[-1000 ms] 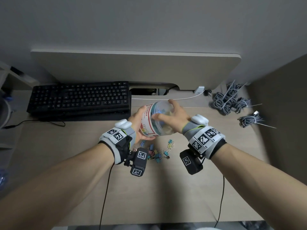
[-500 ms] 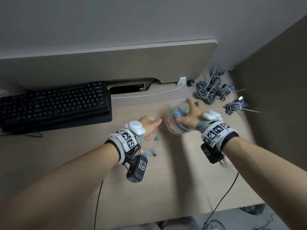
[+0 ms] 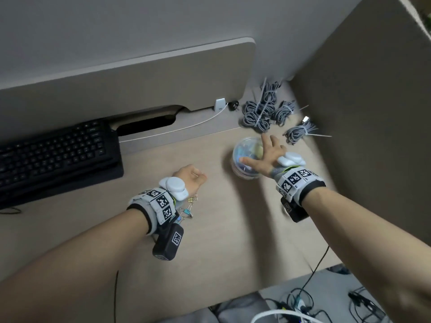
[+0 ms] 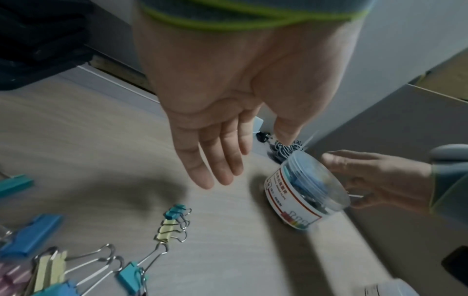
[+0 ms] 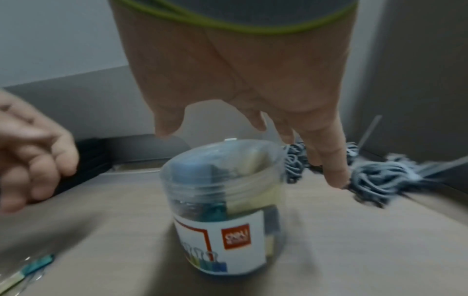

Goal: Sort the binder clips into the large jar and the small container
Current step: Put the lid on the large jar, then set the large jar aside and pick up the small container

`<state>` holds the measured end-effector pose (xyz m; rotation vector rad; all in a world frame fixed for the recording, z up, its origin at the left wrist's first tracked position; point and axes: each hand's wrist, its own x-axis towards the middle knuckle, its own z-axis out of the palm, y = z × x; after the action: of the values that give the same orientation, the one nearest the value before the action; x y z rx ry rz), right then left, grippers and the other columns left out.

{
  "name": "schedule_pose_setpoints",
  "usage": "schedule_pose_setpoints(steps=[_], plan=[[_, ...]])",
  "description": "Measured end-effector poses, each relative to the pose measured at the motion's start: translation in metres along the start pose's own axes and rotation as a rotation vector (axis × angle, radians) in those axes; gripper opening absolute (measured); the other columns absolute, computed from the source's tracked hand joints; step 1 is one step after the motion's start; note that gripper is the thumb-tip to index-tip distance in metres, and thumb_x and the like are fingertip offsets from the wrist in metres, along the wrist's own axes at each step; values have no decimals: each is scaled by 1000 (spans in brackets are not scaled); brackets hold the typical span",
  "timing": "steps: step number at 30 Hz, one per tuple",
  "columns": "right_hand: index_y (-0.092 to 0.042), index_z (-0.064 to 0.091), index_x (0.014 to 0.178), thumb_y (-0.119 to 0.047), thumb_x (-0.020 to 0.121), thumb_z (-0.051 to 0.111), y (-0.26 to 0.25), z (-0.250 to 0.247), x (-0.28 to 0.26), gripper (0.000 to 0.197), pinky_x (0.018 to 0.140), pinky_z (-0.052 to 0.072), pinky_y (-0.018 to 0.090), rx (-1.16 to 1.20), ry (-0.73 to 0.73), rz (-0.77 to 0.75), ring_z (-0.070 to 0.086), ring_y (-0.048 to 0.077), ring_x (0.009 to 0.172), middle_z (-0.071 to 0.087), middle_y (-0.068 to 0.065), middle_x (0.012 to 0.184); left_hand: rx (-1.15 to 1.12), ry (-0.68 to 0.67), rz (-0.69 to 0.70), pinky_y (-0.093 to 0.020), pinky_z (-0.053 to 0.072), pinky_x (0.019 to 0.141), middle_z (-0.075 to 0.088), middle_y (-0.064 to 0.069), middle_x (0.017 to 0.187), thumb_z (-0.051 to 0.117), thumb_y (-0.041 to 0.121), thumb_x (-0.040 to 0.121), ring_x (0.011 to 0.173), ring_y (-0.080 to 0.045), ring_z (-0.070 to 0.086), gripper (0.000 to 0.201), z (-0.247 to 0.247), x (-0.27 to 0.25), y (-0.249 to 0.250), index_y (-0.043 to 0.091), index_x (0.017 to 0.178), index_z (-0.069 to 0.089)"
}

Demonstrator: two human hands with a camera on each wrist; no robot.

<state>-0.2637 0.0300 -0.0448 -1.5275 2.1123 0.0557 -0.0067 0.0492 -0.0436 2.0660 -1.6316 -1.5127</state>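
The large clear jar (image 3: 242,170) with a white and red label stands upright on the desk at the right, holding blue, teal and yellow clips. My right hand (image 3: 254,150) hovers over its lid, fingers straight and spread; from the right wrist the right hand (image 5: 253,152) shows a gap above the jar (image 5: 222,200). My left hand (image 3: 198,177) hangs empty and relaxed above loose binder clips (image 3: 187,209). The left wrist view shows the left hand (image 4: 243,160) with its palm open and coloured binder clips (image 4: 172,226) lying below it. I cannot pick out the small container.
A black keyboard (image 3: 53,155) sits at the back left under a raised shelf (image 3: 140,73). Bundled grey cables (image 3: 263,113) lie just behind the jar. A beige partition wall (image 3: 361,113) closes the right side. Cords hang past the desk's near edge.
Both hands held the jar tilted over the clips. The left hand let go, the right hand carried the jar to the right, stood it on the desk and opened.
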Motion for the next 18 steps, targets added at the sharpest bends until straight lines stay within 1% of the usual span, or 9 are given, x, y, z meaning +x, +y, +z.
schedule_pose_setpoints(steps=[3, 6, 7, 10, 12, 13, 14, 16, 18], plan=[[-17, 34, 143, -71, 79, 55, 36, -1, -19, 86, 103, 36, 49, 85, 63, 127, 40, 39, 127, 38, 15, 145, 115, -4, 60, -25, 48, 68, 70, 0, 88, 62, 35, 90, 81, -26, 70, 21, 9, -3, 2, 19, 104, 62], [-24, 39, 139, -70, 81, 43, 69, 7, -40, 74, 96, 42, 48, -79, -25, 245, 47, 35, 121, 45, 10, 139, 167, -10, 91, -28, 50, 78, 73, -3, 95, 63, 34, 89, 87, -28, 67, 24, 16, -5, -5, 18, 107, 61], [-26, 40, 137, -69, 81, 42, 78, 10, -50, 71, 92, 44, 46, -140, -75, 282, 50, 34, 119, 46, 8, 136, 192, -22, 102, -28, 51, 78, 72, -1, 95, 63, 35, 89, 87, -27, 66, 24, 19, -8, -8, 19, 107, 60], [-27, 42, 131, -57, 85, 44, 91, 24, -70, 55, 81, 44, 38, -244, -206, 369, 57, 32, 112, 46, 4, 133, 249, -47, 132, -26, 48, 71, 67, 4, 94, 62, 36, 90, 83, -22, 63, 25, 24, -17, -13, 19, 108, 59], [-23, 44, 131, -43, 91, 48, 87, 35, -80, 45, 84, 44, 39, -169, -226, 370, 56, 34, 114, 44, 8, 137, 272, -61, 154, -27, 50, 74, 67, 2, 97, 62, 35, 90, 85, -23, 63, 27, 25, -24, -19, 17, 110, 59], [-19, 46, 131, -37, 92, 50, 82, 39, -84, 43, 87, 43, 40, -116, -213, 352, 54, 36, 117, 44, 11, 137, 267, -66, 165, -29, 53, 77, 67, 0, 98, 63, 35, 89, 86, -25, 64, 28, 25, -26, -25, 17, 110, 60], [-18, 47, 128, -34, 93, 50, 76, 43, -88, 39, 87, 43, 41, -90, -201, 342, 54, 36, 116, 46, 12, 134, 260, -75, 169, -34, 56, 80, 67, -2, 100, 64, 35, 87, 86, -26, 65, 30, 24, -30, -30, 17, 111, 59], [-20, 43, 113, -44, 86, 49, 56, 43, -95, 37, 79, 44, 37, -111, -194, 354, 60, 33, 101, 51, 5, 115, 248, -105, 178, -42, 58, 80, 64, -3, 101, 68, 35, 82, 85, -27, 66, 35, 21, -37, -41, 19, 111, 58], [-17, 40, 103, -54, 72, 61, 34, 47, -99, 52, 75, 48, 35, -15, -184, 300, 60, 25, 86, 57, 2, 102, 290, -139, 193, -39, 56, 84, 61, -1, 109, 72, 35, 78, 87, -26, 66, 45, 17, -42, -47, 20, 117, 54]])
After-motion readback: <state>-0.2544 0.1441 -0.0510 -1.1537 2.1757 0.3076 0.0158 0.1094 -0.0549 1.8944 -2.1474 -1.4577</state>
